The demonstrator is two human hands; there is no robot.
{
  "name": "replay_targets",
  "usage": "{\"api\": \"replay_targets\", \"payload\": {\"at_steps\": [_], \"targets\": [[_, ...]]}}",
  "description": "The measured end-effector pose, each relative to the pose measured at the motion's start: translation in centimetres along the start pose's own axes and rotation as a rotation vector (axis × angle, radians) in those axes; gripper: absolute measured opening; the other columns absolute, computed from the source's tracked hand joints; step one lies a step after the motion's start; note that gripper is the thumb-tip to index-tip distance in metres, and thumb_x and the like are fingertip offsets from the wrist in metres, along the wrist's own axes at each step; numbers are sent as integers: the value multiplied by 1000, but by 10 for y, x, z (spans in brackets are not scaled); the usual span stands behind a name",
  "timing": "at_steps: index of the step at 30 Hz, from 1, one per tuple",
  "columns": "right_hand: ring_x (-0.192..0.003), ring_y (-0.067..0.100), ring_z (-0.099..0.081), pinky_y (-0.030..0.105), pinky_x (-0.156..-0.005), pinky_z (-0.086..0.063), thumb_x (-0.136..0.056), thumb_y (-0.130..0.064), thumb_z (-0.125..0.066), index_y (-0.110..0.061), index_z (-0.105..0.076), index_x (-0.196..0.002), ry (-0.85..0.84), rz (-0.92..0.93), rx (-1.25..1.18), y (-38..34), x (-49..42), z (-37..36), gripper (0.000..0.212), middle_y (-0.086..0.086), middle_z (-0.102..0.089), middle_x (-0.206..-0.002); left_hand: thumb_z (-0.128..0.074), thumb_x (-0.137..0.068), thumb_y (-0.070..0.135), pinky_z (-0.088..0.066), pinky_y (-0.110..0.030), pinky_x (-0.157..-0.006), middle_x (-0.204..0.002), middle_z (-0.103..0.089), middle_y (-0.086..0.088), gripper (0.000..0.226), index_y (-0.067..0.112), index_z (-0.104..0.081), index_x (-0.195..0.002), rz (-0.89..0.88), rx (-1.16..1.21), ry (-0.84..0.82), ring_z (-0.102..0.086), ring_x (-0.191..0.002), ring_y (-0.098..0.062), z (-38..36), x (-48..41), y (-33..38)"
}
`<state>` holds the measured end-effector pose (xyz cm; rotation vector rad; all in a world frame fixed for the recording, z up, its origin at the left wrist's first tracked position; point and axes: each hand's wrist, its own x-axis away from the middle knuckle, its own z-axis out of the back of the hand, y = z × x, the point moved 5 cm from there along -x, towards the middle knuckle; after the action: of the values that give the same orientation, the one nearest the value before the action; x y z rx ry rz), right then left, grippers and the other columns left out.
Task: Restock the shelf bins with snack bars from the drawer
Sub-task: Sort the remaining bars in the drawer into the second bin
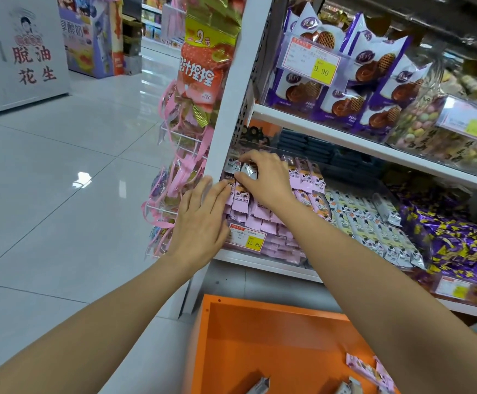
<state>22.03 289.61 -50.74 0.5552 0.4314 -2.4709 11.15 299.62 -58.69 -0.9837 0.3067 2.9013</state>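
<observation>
Tight gap over the pink bars (260,213)
An upper shelf board (373,149) caps them; a white upright (228,115) walls the shelf's left edge; the orange drawer (260,336) lies mostly open.

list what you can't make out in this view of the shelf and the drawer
- Head view: the drawer is cut off by the bottom edge and crossed by the right forearm, so the bars left in it can't be counted.
- Head view: the right hand covers most of the snack bar it pinches; its print is unreadable.
- Head view: the price tag has small print too blurred to read; only 15.80 shows.
</observation>
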Motion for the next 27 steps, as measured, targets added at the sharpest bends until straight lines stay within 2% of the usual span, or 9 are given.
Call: {"api": "replay_targets", "payload": {"at_steps": [7,10,14,17,20,23,25,27], "targets": [[-123,26,-41,39,-99,-31,-88,-55,-61,-34,-51,-139,-42,28,83,0,-2,-4,56,3,-52,-131,-39,-85,29,-21,-43,-107,-141,-49,-11,59,6,-48,-139,-10,-1,73,-26,-138,-30,3,-3,1],[-120,27,-42,35,-95,-36,-90,-43,-65,-24,-61,-133,-22,40,28,-3,-6,-4,47,6,-56,-128,-39,-85,28,-22,-43,-106,-140,-49,-11,59,6,-48,-138,-12,-7,91,-28,-138,-30,2,-3,2],[-116,34,-50,38,-93,-41,-94,-23,-63,-14,-69,-122,13,140,42,-9,-5,-2,30,12,-64,-126,-38,-85,29,-22,-43,-106,-139,-51,-11,58,6,-49,-137,-2,0,103,-28,-137,-30,3,-3,2],[-105,39,-59,42,-90,-48,-89,-12,-67,-8,-74,-110,146,157,-70,-8,4,4,23,16,-69,-117,-40,-84,28,-22,-42,-105,-138,-51,-11,57,6,-49,-136,-8,19,117,-28,-136,-30,3,-3,2],[-103,36,-63,34,-91,-44,-86,-11,-70,-7,-76,-104,304,89,-199,0,14,15,19,15,-71,-114,-44,-85,26,-26,-42,-103,-136,-52,-10,54,6,-50,-135,3,67,156,-32,-133,-29,7,-4,5],[-105,29,-64,28,-93,-44,-88,-15,-69,-10,-77,-105,384,54,-292,6,25,26,19,11,-71,-114,-39,-90,26,-36,-38,-95,-124,-60,-7,47,7,-57,-129,89,254,219,-42,-117,-23,16,-7,11],[-104,25,-64,26,-92,-44,-87,-17,-70,-11,-77,-104,416,64,-331,8,35,32,19,9,-72,-114,-36,-95,26,-40,-30,-87,-110,-67,-3,42,11,-62,-124,246,508,234,-52,-103,-17,23,-12,17],[-102,23,-64,26,-90,-45,-87,-17,-70,-12,-77,-104,435,92,-351,9,45,36,19,8,-72,-113,-36,-100,30,-44,-29,-78,-97,-72,1,36,15,-67,-112,461,705,234,-63,-88,-15,27,-18,21]]}}
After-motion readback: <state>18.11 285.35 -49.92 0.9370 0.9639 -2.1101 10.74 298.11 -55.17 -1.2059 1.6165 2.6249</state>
